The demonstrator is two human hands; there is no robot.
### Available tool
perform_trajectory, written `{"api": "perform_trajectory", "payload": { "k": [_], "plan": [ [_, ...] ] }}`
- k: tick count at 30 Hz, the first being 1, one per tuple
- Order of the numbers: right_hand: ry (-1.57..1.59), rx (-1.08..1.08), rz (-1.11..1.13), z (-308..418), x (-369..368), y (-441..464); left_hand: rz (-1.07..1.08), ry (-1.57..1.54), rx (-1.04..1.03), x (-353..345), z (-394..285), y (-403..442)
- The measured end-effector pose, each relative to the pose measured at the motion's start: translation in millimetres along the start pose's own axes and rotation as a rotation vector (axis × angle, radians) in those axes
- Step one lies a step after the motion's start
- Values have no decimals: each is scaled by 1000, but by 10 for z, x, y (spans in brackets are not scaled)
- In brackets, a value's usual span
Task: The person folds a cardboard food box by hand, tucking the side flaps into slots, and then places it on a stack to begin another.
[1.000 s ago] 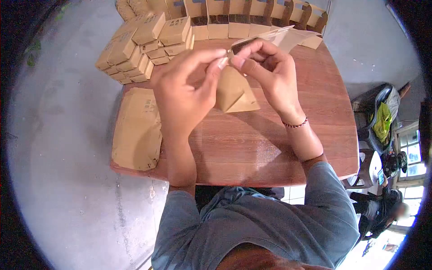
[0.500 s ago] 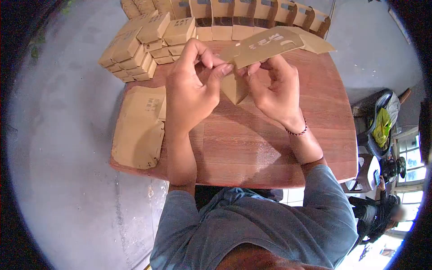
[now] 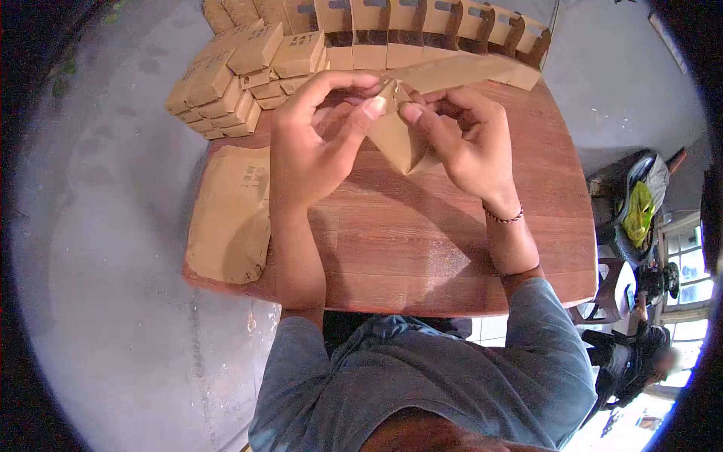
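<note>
A partly folded brown cardboard box [image 3: 403, 143] is held above the table, one corner pointing down toward me. My left hand [image 3: 320, 135] pinches its near corner between thumb and fingers. From the other side my right hand [image 3: 463, 139] grips the same corner, its thumb pressed beside a small flap. The lid panel stretches away behind both hands to the right. Fingers partly cover the flaps where they meet. Left of my forearm lies a stack of flat cardboard blanks [image 3: 230, 215] with printed lettering.
Folded boxes [image 3: 215, 83] are piled at the table's back left. A row of cardboard carriers with handle holes [image 3: 407, 30] lines the back edge of the wooden table [image 3: 407, 248]. A person [image 3: 636, 361], a chair [image 3: 614, 290] and a bin with bags [image 3: 639, 203] are at the right.
The box has tilted, so its lettered lid panel now shows nearly edge-on and its corner faces me. Both hands have turned slightly, thumbs now pressing at the corner flaps.
</note>
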State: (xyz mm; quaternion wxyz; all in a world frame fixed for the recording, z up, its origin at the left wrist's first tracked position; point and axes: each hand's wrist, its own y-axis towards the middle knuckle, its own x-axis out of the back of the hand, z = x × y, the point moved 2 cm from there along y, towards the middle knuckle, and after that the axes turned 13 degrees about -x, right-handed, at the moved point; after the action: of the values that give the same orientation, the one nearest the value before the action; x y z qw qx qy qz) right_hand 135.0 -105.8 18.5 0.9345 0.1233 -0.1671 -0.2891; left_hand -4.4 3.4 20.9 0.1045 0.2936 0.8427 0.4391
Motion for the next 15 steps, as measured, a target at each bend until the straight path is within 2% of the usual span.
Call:
{"api": "perform_trajectory", "payload": {
  "k": [2, 4, 8, 10, 11, 13, 15],
  "plan": [
    [-28, 23, -17, -11, -7, 0, 5, -63, 27, -3, 14, 20],
    [-149, 237, -9, -50, -42, 2, 77, 231, -181, -13, -19, 59],
    [-250, 257, -121, -128, -72, 5, 50, 369, -293, -28, 7, 47],
    [-342, 377, -133, -102, -85, -2, 43, 447, -314, -26, -16, 37],
    [-342, 378, -133, -69, -95, -6, 43, 447, -315, -31, -22, 32],
    [-209, 176, -65, -18, -118, 3, 31, 500, -287, -47, -26, 22],
    [-181, 201, -84, -15, -118, 9, 13, 488, -240, -78, -60, 4]
  ]
}}
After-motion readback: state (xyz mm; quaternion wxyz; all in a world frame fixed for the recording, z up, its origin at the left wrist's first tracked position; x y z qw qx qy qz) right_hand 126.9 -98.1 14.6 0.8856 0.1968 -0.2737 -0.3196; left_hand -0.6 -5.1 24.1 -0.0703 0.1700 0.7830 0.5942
